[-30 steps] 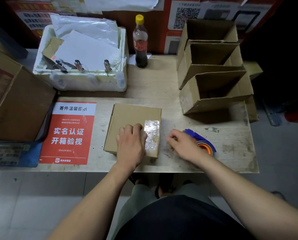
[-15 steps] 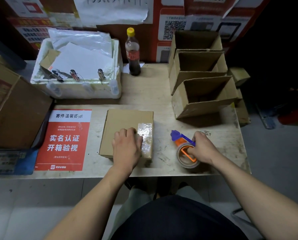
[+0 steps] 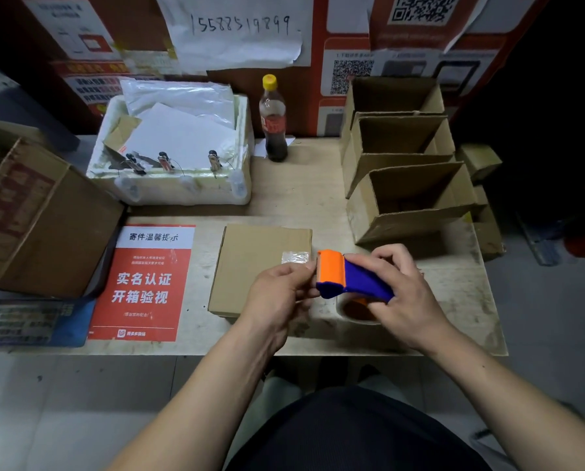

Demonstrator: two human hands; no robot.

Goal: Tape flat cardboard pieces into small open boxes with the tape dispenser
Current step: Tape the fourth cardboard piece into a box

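A small cardboard box [image 3: 250, 263] lies bottom-up on the table [image 3: 454, 311], with a strip of clear tape [image 3: 295, 257] on its right side. My right hand [image 3: 399, 294] grips the blue and orange tape dispenser [image 3: 349, 278], lifted just right of the box, its tape roll hanging below. My left hand [image 3: 281, 294] pinches at the dispenser's orange front end, where the tape's end sits. Three taped open boxes [image 3: 410, 185] stand in a row at the right back of the table.
A white foam box [image 3: 182, 188] with papers and clips sits at back left, a cola bottle [image 3: 272, 120] beside it. A red notice sheet [image 3: 148, 283] lies left of the box. A large carton [image 3: 33, 219] stands at far left.
My right hand lifted the tape dispenser off the table and turned it toward the box. My left hand left the top of the box and came to the dispenser's front end.
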